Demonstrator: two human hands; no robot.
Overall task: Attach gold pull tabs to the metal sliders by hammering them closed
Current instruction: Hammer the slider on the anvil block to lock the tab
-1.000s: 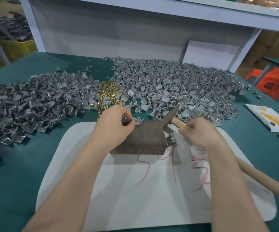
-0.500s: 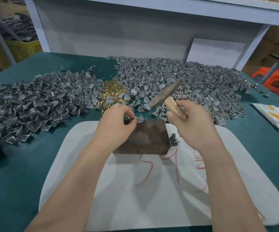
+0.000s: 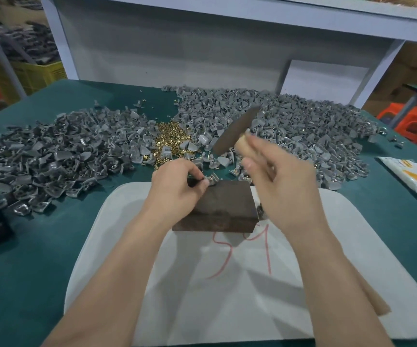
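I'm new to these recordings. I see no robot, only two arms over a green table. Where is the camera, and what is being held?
No machine here: a person works with bare hands. The one camera sits on their head, looking forward and down, so the arms enter from below. The left hand pinches a small slider at the far edge of a dark block, which stands on a white mat on the green table. The right hand holds a hammer, raised and motion-blurred. Behind lie heaps of grey sliders with a small pile of gold pull tabs between them.
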